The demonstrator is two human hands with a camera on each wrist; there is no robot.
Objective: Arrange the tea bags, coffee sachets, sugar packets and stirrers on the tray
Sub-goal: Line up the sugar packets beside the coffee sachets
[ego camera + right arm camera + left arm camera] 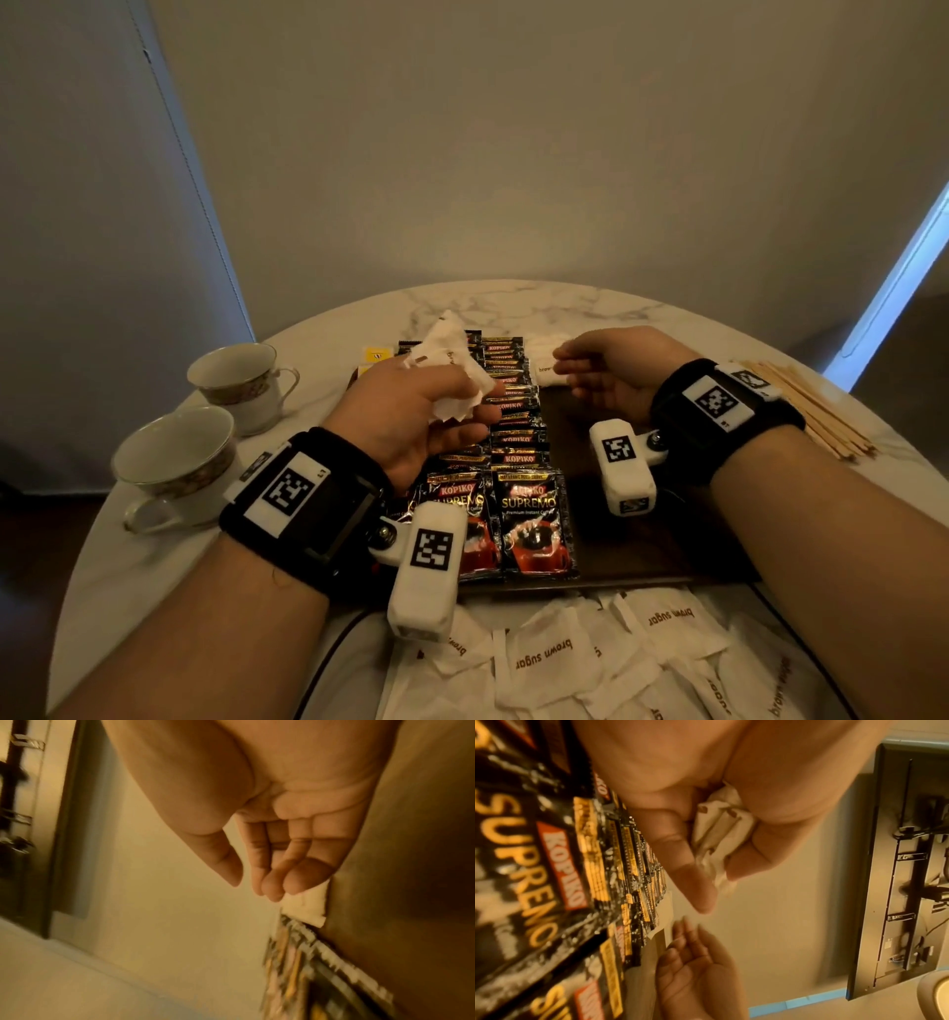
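- Two hands show in the head view: the left hand [411,411] at centre left, the right hand [611,377] at centre right, each with a black wrist strap carrying a white camera block.
- The left hand's fingers and thumb curl round a bunch of white sugar packets [452,360]; the bunch sticks up out of the fist above the coffee rows. How many packets it holds cannot be counted.
- In the left wrist view the crumpled packets sit pinched between thumb [752,845] and forefinger, in the upper middle of the frame.
- The right hand holds nothing; its fingers [272,878] are loosely bent, tips just beside one white sugar packet [552,371] lying on the tray's far part, right of the coffee rows.
- The dark tray [642,545] fills the frame's centre. On it lie two overlapping rows of black Kopiko coffee sachets [529,519], running from lower centre up toward the middle; each row shows roughly ten, the exact count unclear.
- The tray's right half shows bare dark surface.
- A loose heap of brown sugar packets [549,658] lies on the marble table [539,303] along the lower edge of the frame, below the tray; at least six show printed words.
- A fan of wooden stirrers [816,411] lies on the table at centre right, beyond the right wrist.
- Something yellow [378,353] peeks out at the tray's upper left.
- Two cups [205,426] stand at centre left, off the tray.
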